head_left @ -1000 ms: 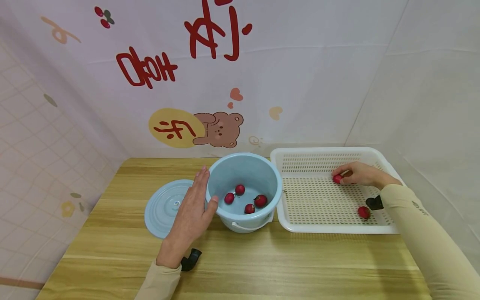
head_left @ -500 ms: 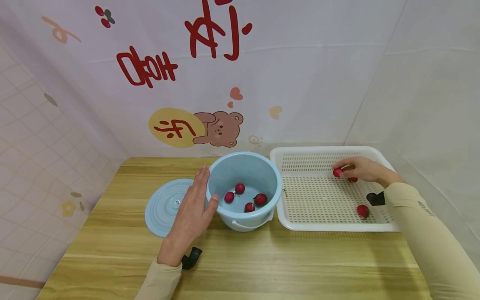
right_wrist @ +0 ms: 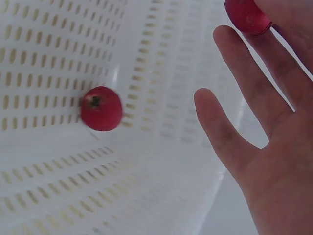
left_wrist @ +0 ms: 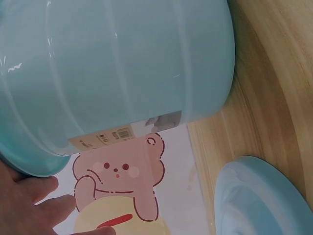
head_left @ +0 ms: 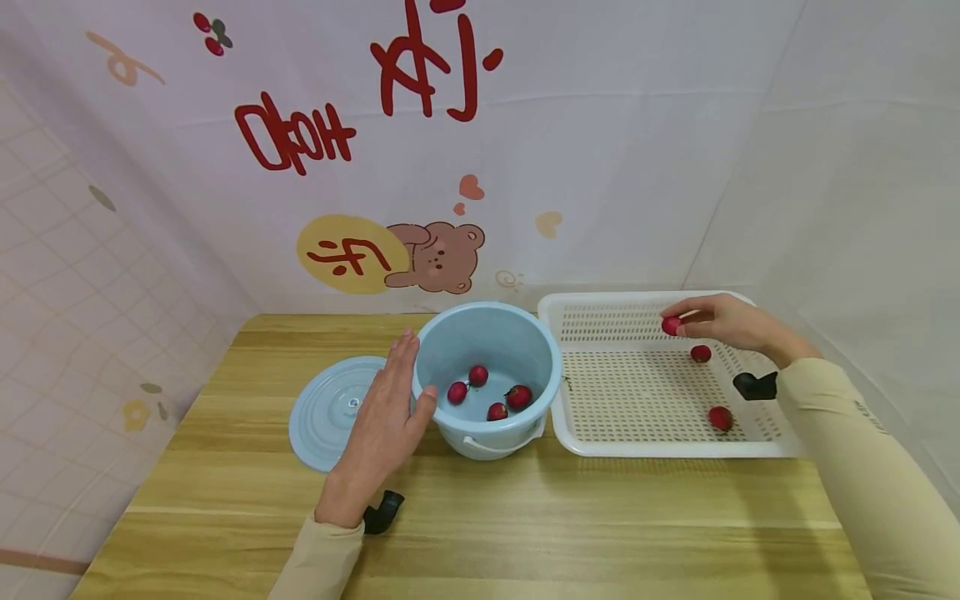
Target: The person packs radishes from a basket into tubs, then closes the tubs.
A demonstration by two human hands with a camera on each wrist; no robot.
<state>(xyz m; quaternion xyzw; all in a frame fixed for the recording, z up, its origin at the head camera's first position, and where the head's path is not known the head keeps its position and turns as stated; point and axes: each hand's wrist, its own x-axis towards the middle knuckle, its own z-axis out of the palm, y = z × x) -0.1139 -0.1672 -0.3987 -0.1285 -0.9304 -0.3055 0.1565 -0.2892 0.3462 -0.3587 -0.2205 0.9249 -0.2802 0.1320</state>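
Note:
My right hand [head_left: 735, 323] pinches a small red radish [head_left: 671, 325] between thumb and fingertips, raised over the back of the white plastic basket [head_left: 622, 449]. Below it, a second radish [head_left: 701, 353] lies on the basket floor, and a third radish [head_left: 720, 418] sits nearer the front. In the right wrist view the held radish [right_wrist: 247, 17] is partly cut off at the top edge. My left hand [head_left: 382, 417] rests with straight fingers against the rim of the light blue bucket [head_left: 489, 310]. Several radishes [head_left: 518, 397] lie on the bucket's bottom.
Left of the bucket, its round blue lid [head_left: 322, 417] lies flat on the wooden table [head_left: 525, 533], partly behind my left hand. The bucket's white handle [head_left: 502, 450] hangs down at its front. A printed cloth [head_left: 615, 150] closes off the back and sides.
My right hand has lifted a radish from the basket floor and moved it up and back, uncovering another radish beneath. My left hand stays at the bucket.

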